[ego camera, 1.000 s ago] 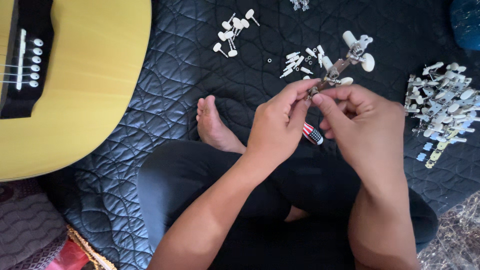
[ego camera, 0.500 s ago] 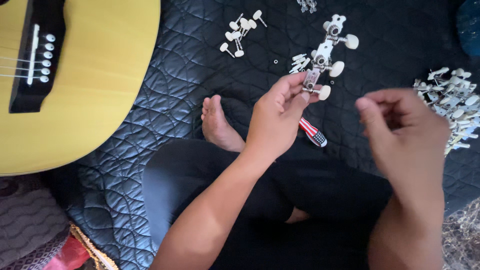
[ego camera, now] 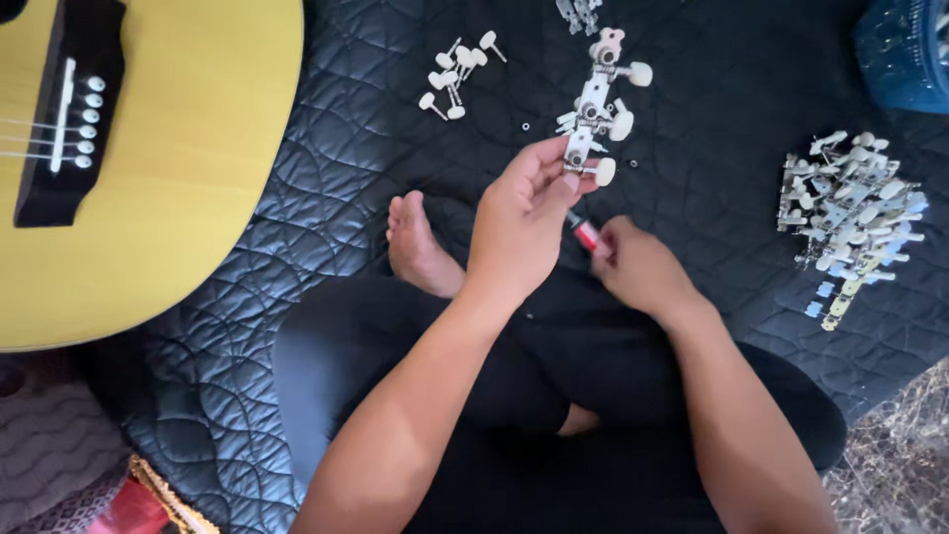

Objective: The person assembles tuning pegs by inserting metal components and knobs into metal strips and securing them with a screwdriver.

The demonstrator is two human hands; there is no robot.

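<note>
quilted black mat point(ego camera: 297, 198), guitar tuners being handled over crossed legs.
left hand point(ego camera: 524, 222) pinches the lower end of a three-peg tuner strip point(ego camera: 593, 109), which rises clear above the fingers; right hand point(ego camera: 638, 267) closes around a red-handled screwdriver point(ego camera: 585, 233) just below. acoustic guitar point(ego camera: 168, 148) far left, tuner pile point(ego camera: 850, 208) right.

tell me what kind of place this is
Likely a home floor used for guitar repair: the person sits cross-legged on a dark quilt, beside an acoustic guitar, with a heap of tuner strips. The left hand holds one tuner strip.
</note>
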